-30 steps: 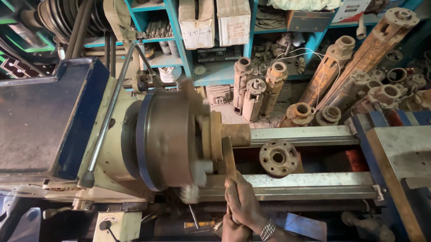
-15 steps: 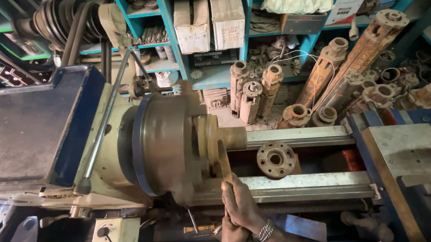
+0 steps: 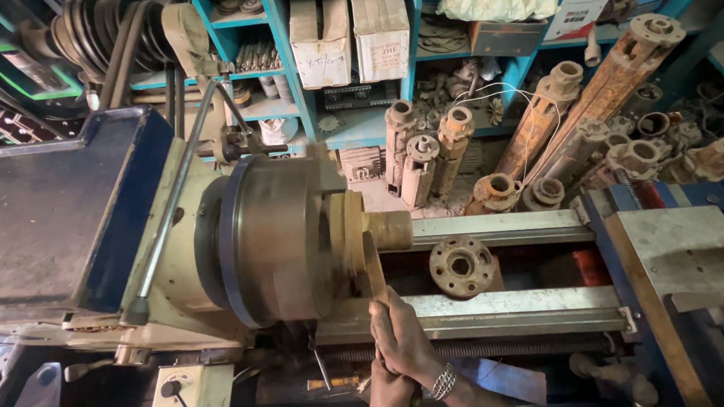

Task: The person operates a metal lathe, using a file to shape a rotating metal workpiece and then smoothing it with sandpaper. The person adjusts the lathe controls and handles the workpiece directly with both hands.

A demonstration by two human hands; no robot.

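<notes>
A lathe chuck (image 3: 274, 240) holds a short brass-coloured round workpiece (image 3: 383, 229) over the bed rails (image 3: 501, 228). A flat rusty bar (image 3: 373, 270) stands almost upright with its top end against the workpiece, just beside the chuck face. My right hand (image 3: 402, 340), with a metal bracelet on the wrist, is wrapped around the lower part of the bar. My left hand (image 3: 387, 396) sits just below it at the frame's bottom edge, also closed around the bar's lower end, which is hidden.
A rusty flange (image 3: 461, 266) lies between the bed rails. The grey carriage (image 3: 682, 255) stands at the right. Behind the lathe lean several rusty shafts (image 3: 586, 112) and blue shelves (image 3: 350, 123) with cardboard boxes. The blue headstock (image 3: 53, 201) fills the left.
The view has drifted slightly. Both hands keep their hold on the bar, which stays against the workpiece and leans a little more to the left.
</notes>
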